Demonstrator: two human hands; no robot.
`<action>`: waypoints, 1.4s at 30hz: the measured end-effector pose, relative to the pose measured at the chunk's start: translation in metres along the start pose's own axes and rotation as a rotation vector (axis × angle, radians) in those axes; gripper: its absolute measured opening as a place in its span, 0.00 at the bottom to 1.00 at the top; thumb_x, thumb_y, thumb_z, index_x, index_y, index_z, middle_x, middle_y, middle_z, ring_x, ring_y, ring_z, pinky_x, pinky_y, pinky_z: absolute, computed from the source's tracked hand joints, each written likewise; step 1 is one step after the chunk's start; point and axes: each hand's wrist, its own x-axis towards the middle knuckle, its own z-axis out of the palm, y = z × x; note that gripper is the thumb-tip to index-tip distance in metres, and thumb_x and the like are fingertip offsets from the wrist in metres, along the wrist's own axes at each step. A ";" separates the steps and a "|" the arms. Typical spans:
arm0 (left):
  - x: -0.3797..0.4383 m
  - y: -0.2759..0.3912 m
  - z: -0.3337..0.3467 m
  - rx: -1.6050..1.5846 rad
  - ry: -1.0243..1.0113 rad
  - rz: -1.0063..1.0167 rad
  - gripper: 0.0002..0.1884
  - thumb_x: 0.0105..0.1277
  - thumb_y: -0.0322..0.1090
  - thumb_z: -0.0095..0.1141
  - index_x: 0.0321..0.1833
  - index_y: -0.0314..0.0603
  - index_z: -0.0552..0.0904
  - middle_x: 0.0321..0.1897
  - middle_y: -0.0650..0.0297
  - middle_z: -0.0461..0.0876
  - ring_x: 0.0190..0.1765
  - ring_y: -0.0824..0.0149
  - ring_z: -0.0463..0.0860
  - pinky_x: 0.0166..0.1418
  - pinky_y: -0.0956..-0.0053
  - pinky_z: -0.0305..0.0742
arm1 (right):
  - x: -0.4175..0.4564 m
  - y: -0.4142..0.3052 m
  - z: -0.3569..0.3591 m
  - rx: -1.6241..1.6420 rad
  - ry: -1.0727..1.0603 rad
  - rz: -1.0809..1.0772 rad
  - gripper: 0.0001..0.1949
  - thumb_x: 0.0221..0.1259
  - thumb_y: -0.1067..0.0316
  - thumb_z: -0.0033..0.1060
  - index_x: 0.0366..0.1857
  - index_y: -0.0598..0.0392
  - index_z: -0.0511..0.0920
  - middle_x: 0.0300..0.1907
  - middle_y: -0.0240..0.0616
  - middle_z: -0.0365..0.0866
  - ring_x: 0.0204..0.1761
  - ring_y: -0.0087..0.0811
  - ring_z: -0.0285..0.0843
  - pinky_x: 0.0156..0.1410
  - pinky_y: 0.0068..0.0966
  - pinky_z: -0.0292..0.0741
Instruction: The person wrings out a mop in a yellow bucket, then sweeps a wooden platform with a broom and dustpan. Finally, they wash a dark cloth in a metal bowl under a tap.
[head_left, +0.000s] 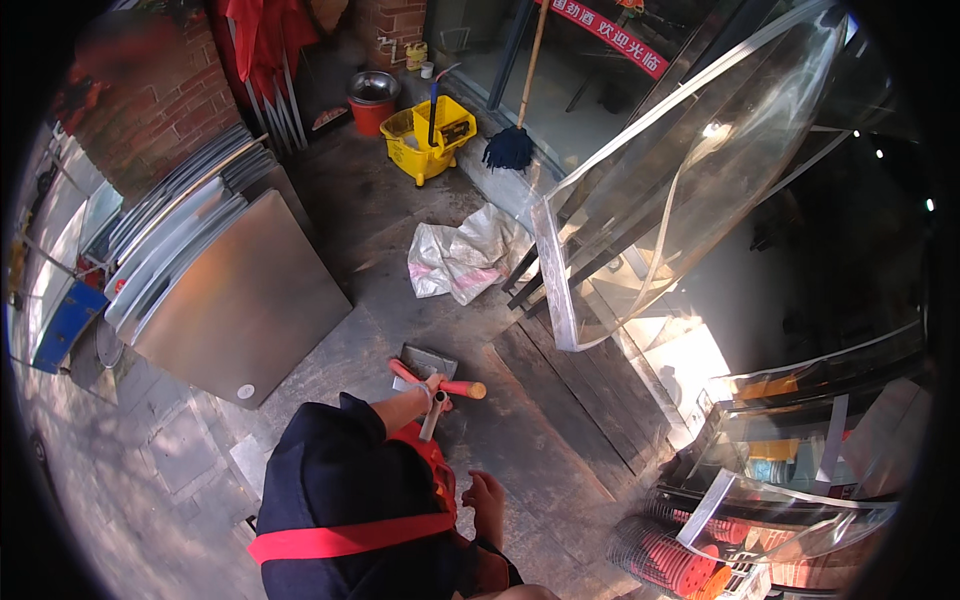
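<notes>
My left hand (435, 391) is closed around two handles low in the middle of the view: a red handle (463, 388) with a tan end, and the pale tube handle (431, 420) of a dustpan. Beyond the hand the grey dustpan (429, 361) lies at floor level, partly covered by the hand and the red handle. My right hand (486, 501) is beside the red apron, its fingers partly bent and apart, holding nothing. A crumpled white woven sack (465, 259) lies on the pavement farther ahead.
Stacked metal-coloured boards (247, 300) lean at left. A yellow mop bucket (427, 142), a red bucket (370, 112) and a dark mop (508, 148) stand ahead. A clear plastic door curtain (675, 195) hangs at right above a wooden step (577, 397). Wire baskets (645, 551) are at lower right.
</notes>
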 end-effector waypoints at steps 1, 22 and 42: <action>-0.005 -0.003 0.006 -0.028 -0.013 0.021 0.15 0.46 0.47 0.43 0.19 0.42 0.70 0.10 0.60 0.69 0.13 0.62 0.69 0.15 0.69 0.63 | 0.007 0.007 -0.001 -0.020 -0.011 -0.033 0.12 0.56 0.64 0.45 0.39 0.59 0.71 0.21 0.31 0.70 0.21 0.22 0.69 0.24 0.16 0.66; -0.080 0.181 -0.041 -0.524 -0.630 0.107 0.11 0.51 0.42 0.47 0.27 0.41 0.71 0.17 0.56 0.72 0.22 0.60 0.74 0.29 0.66 0.73 | 0.202 -0.095 0.206 -0.464 -0.084 -0.564 0.11 0.52 0.64 0.52 0.18 0.58 0.69 0.13 0.26 0.65 0.15 0.16 0.59 0.19 0.17 0.58; -0.086 0.556 -0.234 -0.711 -0.456 0.616 0.14 0.59 0.45 0.43 0.37 0.42 0.70 0.15 0.58 0.74 0.17 0.58 0.77 0.19 0.70 0.74 | 0.504 -0.308 0.375 -0.640 -0.447 -0.475 0.03 0.54 0.73 0.47 0.32 0.58 0.71 0.21 0.32 0.72 0.19 0.19 0.69 0.24 0.14 0.68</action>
